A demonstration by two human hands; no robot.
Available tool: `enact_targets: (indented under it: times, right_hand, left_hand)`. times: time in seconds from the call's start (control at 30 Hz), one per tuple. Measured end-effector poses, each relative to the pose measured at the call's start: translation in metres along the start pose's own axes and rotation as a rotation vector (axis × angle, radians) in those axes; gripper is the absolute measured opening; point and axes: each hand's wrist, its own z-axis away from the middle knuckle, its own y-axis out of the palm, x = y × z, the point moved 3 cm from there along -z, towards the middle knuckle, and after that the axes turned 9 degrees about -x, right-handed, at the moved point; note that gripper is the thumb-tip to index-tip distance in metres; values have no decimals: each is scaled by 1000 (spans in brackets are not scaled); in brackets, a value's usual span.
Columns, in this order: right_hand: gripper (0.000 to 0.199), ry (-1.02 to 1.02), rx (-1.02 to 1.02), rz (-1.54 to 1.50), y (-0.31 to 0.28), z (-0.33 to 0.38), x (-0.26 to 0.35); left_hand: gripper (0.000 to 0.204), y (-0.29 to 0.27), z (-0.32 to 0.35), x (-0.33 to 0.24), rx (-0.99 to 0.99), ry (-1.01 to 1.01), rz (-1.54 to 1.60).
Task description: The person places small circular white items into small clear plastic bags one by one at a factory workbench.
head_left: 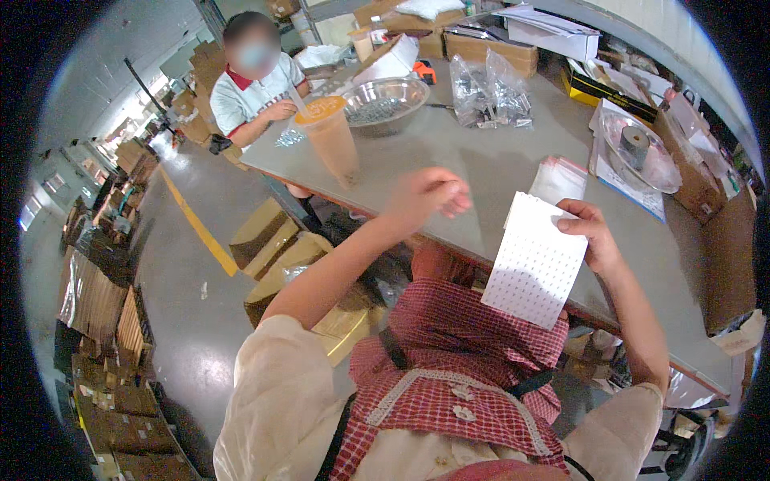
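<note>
My right hand (591,232) grips the upper right edge of a white label sheet (536,264), thumb on its front. Rows of small printed marks cover the sheet, which is tilted over the table's near edge and my lap. To its left, my left hand (437,192) hovers above the table, apart from the sheet. Its fingers are curled together and slightly blurred; whatever they may hold is too small to make out. Behind the sheet, a small clear plastic bag (559,179) with a reddish edge lies on the grey table (437,148).
A tall lidded cup (330,144) of orange-brown drink stands near the left edge. Beyond it are a metal bowl (387,104) of small parts and clear bags (491,92) of metal pieces. A plastic dish (638,148) sits right. Across the table sits a masked person (255,88); cartons (277,240) stand below.
</note>
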Motion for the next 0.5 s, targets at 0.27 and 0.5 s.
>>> enact_targets:
  times: [0.27,0.5]
  right_hand:
    - [41,-19,45,137,11,2,1]
    - [49,10,96,96,13,2,0]
  left_hand:
    - [24,-144,60,-68,-677,155,94]
    - [43,-220,63,-44,-751,168,106]
